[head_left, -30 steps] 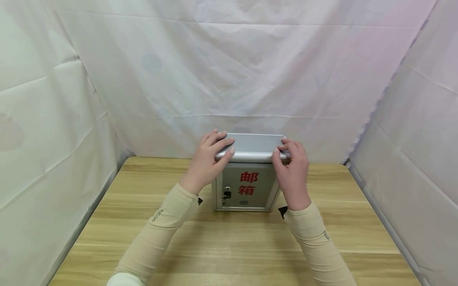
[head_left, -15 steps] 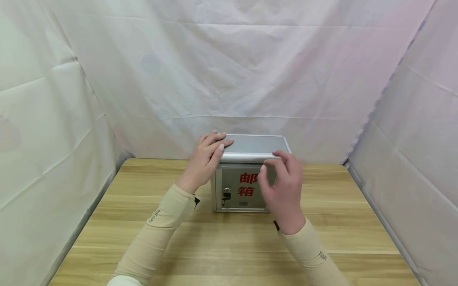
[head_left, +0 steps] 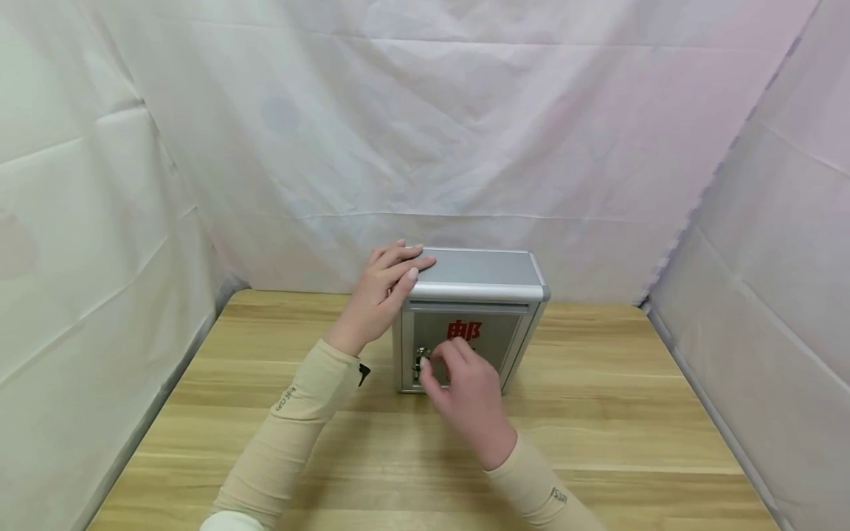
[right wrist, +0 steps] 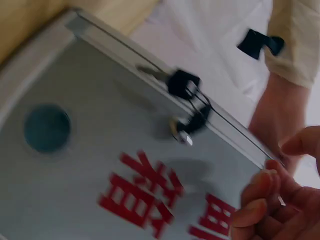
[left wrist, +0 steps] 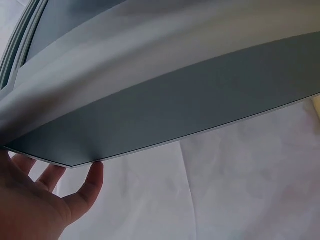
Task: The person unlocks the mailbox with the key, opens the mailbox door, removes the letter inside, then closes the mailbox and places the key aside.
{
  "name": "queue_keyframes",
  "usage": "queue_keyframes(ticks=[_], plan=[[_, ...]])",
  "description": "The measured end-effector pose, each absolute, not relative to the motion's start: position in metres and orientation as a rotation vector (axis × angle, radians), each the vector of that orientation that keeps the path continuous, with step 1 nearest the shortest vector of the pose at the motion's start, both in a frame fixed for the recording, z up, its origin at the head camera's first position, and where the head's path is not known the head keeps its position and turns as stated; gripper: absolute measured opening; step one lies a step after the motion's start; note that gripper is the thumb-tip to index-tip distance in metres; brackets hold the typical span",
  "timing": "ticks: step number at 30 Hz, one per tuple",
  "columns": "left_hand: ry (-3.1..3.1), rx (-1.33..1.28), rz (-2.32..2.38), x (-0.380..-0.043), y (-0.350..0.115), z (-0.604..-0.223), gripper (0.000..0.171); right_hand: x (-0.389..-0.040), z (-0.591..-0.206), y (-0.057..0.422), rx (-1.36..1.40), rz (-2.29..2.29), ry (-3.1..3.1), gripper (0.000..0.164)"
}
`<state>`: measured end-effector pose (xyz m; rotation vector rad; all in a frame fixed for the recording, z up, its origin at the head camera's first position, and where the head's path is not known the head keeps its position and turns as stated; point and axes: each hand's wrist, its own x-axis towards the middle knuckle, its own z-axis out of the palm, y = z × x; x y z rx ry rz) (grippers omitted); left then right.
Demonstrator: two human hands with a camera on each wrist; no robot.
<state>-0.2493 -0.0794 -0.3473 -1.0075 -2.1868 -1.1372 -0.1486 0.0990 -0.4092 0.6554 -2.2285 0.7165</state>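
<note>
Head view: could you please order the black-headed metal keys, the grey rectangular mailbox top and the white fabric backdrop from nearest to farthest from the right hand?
1. Black-headed metal keys: left of the right hand, by its fingertips.
2. Grey mailbox top: above and beyond the hand.
3. White fabric backdrop: behind the mailbox.

Mid-frame in the head view, the grey metal box with silvery edging [head_left: 479, 267] bears red Chinese characters [head_left: 463, 330]. In the right wrist view, a black-headed metal key [right wrist: 181, 83] shows at upper centre, a round blue-green disc [right wrist: 47, 128] at left. Beige fabric sleeves [head_left: 282, 428] carry dark print. The wooden tabletop [head_left: 398, 479] is streaked yellow-brown; whitish hanging cloth [head_left: 425, 140] turns pinkish at upper right.
</note>
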Motion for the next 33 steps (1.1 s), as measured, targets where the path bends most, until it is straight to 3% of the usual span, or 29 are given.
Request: queue_keyframes(ticks=[9,33], plan=[[-2.172,-1.037,-1.171,-0.249,-0.080,-0.346,0.037,-0.155,-0.430,0.084,0.516,0.567,-2.562,0.034],[-2.199,-1.036,-1.181,-0.247,-0.080,-0.344,0.038,-0.167,-0.438,0.078,0.452,0.490,-2.528,0.038]])
